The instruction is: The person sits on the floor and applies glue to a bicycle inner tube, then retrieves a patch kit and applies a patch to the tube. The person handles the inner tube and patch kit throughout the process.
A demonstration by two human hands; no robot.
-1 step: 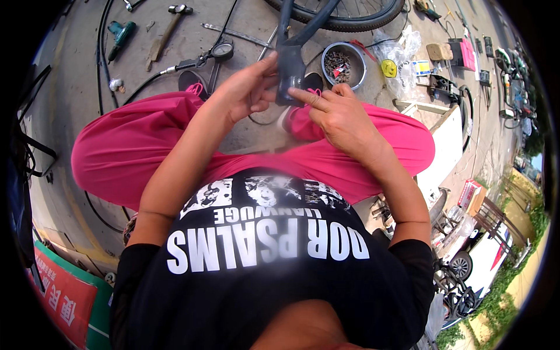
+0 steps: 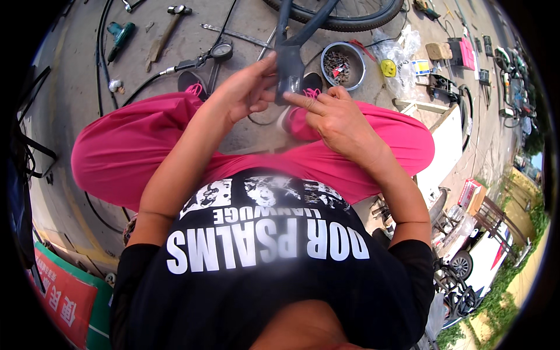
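A dark rubber inner tube (image 2: 290,64) hangs between my hands, its two strands running up towards the wheel. Its near stretch lies spread flat, with a shiny patch on the surface. My left hand (image 2: 248,87) grips it from the left side, the fingers partly hidden behind the rubber. On the right, my right hand (image 2: 338,116) reaches a stretched index finger to the shiny patch near the tube's lower end. The other fingers of that hand are curled and I see nothing held in them.
Beyond the tube is a bicycle wheel (image 2: 350,14). A bowl of small metal parts (image 2: 363,73) stands right of it, near clear plastic bags (image 2: 399,79). To the left lie a pressure gauge (image 2: 221,52), a hammer (image 2: 169,32) and a green power tool (image 2: 121,41).
My right index fingertip has slid slightly left and down across the tube's shiny patch. The left hand and the tube look nearly unmoved.
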